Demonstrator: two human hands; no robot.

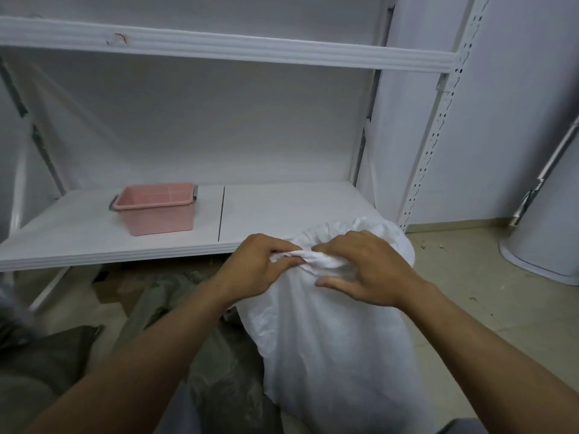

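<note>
While the left hand (253,266) and right hand (368,270) both pinch the bunched mouth of the white sack (338,346), which stands slack on the floor (470,296) below the grip, I'd judge it soft, light-walled, slippery: hold that gathered neck.

pink basket (156,209) blocks left shelf (282,208); right side free
</note>
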